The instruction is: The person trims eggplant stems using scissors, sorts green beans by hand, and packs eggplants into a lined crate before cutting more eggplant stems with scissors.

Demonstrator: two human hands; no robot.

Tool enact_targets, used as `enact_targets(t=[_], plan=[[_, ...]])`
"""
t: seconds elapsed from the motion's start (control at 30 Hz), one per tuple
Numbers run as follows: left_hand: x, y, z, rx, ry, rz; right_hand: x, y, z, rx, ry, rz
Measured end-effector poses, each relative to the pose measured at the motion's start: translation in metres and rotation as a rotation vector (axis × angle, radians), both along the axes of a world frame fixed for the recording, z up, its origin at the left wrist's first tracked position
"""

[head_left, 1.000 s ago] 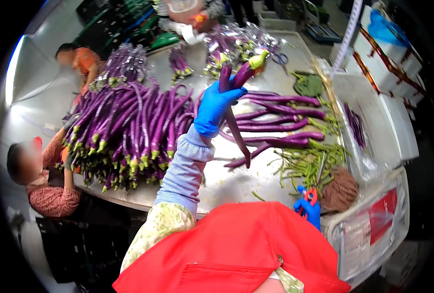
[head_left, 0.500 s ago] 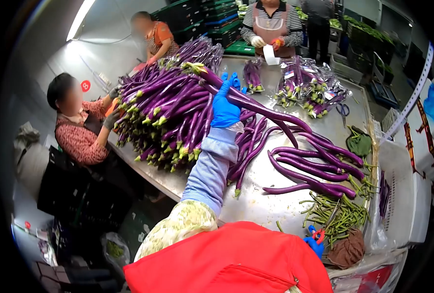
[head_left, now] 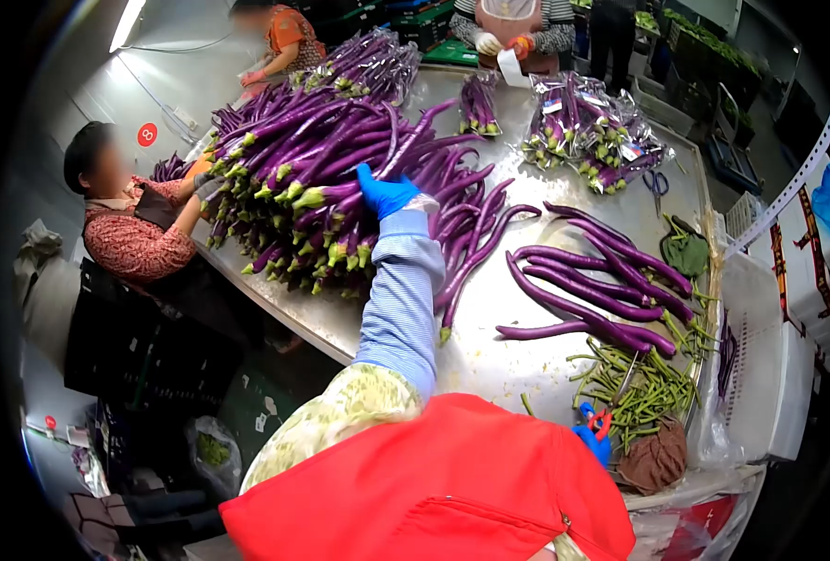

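A heaped pile of eggplants rises against my left hand, blocking any low pass to the left, where a co-worker's gloved hand crowds its other side. Right of the pile I have a lane of bare metal tabletop, widening towards me and pinched farther up by curved tips of the loose eggplants. Green stems, brown cloth and scissors hem in my right hand; bagged bundles obstruct the far end.

Red sign w/ "8" on bkgd wall
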State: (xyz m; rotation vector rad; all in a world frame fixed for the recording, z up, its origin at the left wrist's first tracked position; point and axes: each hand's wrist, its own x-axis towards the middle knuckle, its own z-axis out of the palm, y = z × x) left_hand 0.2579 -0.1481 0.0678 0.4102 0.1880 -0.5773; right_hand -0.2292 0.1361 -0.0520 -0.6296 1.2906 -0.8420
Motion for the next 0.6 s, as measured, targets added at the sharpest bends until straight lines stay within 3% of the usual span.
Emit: enact_targets(t=[0.1, 0.13, 0.17, 0.27, 0.53, 0.6], plan=[[-0.019, 0.008, -0.009, 0.135, 0.190, -0.259, 0.007, -0.001, 0.003, 0.057, -0.040, -0.083], [-0.019, 0.007, -0.021, 0.037, 0.158, -0.356, 0.009, 0.000, 0.004, 0.069, -0.057, -0.118], [-0.022, 0.005, -0.015, 0.054, 0.361, -0.373, 0.008, 0.001, 0.001, 0.072, -0.056, -0.114], [-0.042, 0.008, -0.016, -0.016, 0.150, -0.399, 0.001, 0.003, -0.009, 0.069, -0.021, -0.118], [-0.084, 0.006, -0.059, -0.185, 0.427, -0.719, 0.005, 0.008, -0.001, -0.014, -0.135, -0.168], [-0.105, 0.013, -0.069, -0.011, 0.113, -0.955, 0.005, 0.008, 0.002, -0.028, -0.144, -0.152]])
